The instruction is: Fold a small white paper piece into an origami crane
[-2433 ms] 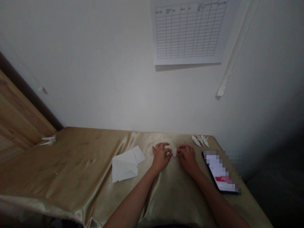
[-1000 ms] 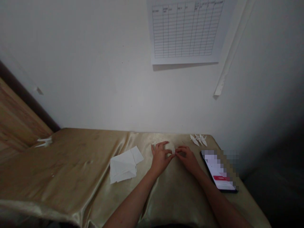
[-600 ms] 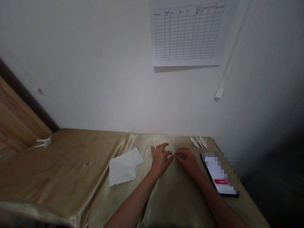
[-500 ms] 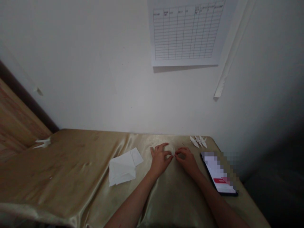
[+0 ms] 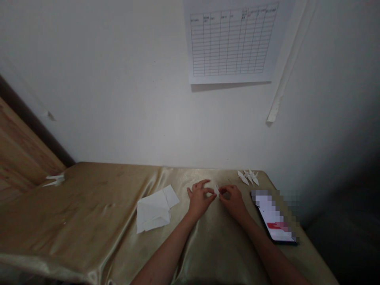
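Between my two hands is a small folded white paper, narrow and pointed at its upper end. On its left side, my left hand pinches it between thumb and index finger, the other fingers spread away. My right hand grips the opposite side with thumb and fingertips, its remaining fingers curled. The fingertips hide part of the fold. Several finished folded paper cranes lie close together beyond my right hand. Left of my left hand rest white paper sheets, overlapping and partly creased.
A smartphone with a lit screen lies right of my right forearm. Shiny gold cloth with ridged folds covers the table. White strips lie at the far left edge. A printed chart hangs on the wall behind.
The folded paper has turned slightly between my fingertips, and more of its pointed shape shows. Both hands stay almost in place; the view shifts a little.
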`<action>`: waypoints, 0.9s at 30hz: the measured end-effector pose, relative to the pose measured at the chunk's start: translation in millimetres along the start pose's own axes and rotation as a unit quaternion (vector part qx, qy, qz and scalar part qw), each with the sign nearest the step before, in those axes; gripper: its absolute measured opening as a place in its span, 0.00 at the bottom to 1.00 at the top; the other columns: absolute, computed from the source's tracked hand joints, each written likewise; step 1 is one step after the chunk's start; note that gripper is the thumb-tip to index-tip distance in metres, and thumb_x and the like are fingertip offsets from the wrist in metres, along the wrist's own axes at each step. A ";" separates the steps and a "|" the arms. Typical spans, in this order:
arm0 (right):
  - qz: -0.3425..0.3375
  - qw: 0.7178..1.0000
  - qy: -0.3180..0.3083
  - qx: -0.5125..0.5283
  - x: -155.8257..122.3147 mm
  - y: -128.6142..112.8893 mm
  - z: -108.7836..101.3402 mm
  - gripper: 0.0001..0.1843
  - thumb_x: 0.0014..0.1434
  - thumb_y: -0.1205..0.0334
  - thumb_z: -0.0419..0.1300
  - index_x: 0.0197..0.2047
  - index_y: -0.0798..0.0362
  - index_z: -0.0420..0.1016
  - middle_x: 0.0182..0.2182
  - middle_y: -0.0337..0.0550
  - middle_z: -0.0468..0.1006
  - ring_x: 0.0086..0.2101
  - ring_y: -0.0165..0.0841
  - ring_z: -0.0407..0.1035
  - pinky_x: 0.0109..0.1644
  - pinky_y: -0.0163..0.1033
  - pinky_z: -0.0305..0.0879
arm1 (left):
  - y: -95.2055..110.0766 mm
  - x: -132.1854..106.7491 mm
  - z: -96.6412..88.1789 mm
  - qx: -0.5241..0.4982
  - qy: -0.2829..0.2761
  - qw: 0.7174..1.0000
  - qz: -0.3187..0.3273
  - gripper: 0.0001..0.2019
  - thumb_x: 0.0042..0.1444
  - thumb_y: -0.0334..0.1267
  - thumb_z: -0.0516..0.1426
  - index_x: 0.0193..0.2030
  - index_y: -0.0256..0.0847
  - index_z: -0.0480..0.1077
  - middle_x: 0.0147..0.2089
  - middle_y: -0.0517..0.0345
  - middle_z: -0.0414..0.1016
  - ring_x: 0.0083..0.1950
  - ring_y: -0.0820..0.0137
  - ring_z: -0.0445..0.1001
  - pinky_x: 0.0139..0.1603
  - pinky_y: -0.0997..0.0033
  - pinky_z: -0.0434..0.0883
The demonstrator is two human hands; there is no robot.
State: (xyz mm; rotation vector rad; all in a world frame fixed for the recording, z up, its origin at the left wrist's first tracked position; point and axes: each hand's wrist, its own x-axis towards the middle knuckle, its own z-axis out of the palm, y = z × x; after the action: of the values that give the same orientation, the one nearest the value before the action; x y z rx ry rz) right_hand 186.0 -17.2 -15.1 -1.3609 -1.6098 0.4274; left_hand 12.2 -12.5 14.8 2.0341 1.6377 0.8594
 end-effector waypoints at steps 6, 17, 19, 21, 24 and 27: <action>0.017 1.000 -0.008 -0.008 1.0 4.5 1.5 0.09 0.54 0.55 0.68 0.37 0.48 0.83 0.41 0.49 0.82 0.47 0.46 0.73 0.60 0.55 0.64 | -1.0 -1.1 0.4 0.004 0.006 1.000 0.023 0.01 0.55 0.44 0.68 0.35 0.57 0.82 0.68 0.65 0.70 0.69 0.53 0.61 0.70 0.24 0.42; 0.053 0.997 0.004 0.060 2.3 2.1 -1.3 0.06 0.52 0.57 0.68 0.32 0.49 0.84 0.45 0.50 0.82 0.48 0.44 0.74 0.60 0.53 0.65 | 0.3 0.1 0.3 0.013 0.006 1.000 0.004 0.02 0.53 0.43 0.69 0.34 0.56 0.83 0.67 0.64 0.71 0.69 0.50 0.60 0.70 0.26 0.45; 0.052 0.997 0.002 0.055 2.5 0.7 -2.3 0.05 0.52 0.59 0.68 0.32 0.49 0.84 0.46 0.50 0.81 0.51 0.44 0.73 0.62 0.53 0.64 | -0.1 0.2 0.3 0.017 0.001 1.000 0.001 0.02 0.54 0.44 0.69 0.34 0.56 0.83 0.67 0.64 0.71 0.69 0.50 0.59 0.70 0.26 0.44; 0.047 0.997 -0.010 0.052 2.5 -1.0 -3.0 0.04 0.52 0.60 0.67 0.31 0.49 0.84 0.47 0.50 0.81 0.54 0.44 0.71 0.63 0.52 0.62 | -0.2 0.2 -0.1 0.021 -0.009 1.000 -0.003 0.02 0.54 0.46 0.68 0.34 0.56 0.83 0.67 0.65 0.70 0.70 0.51 0.59 0.70 0.26 0.44; 0.049 0.997 -0.024 0.054 2.2 -2.4 -3.0 0.04 0.52 0.60 0.67 0.31 0.49 0.84 0.49 0.50 0.80 0.55 0.44 0.70 0.65 0.52 0.60 | 0.3 0.1 -1.6 0.022 -0.020 1.000 -0.009 0.03 0.54 0.48 0.67 0.33 0.56 0.82 0.67 0.66 0.70 0.70 0.51 0.57 0.70 0.26 0.43; 0.062 0.997 -0.020 0.049 1.9 -0.7 -1.9 0.05 0.52 0.58 0.67 0.31 0.49 0.84 0.52 0.50 0.78 0.54 0.43 0.71 0.65 0.51 0.60 | 1.4 -0.2 -3.1 0.026 -0.020 0.999 -0.011 0.04 0.55 0.48 0.67 0.33 0.55 0.82 0.68 0.66 0.69 0.71 0.51 0.56 0.70 0.27 0.43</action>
State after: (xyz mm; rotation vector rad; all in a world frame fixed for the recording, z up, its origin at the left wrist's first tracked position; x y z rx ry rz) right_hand 187.3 -16.3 -12.8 -1.3895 -1.5214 0.6047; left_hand 11.2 -13.3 17.9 2.0508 1.6730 0.7723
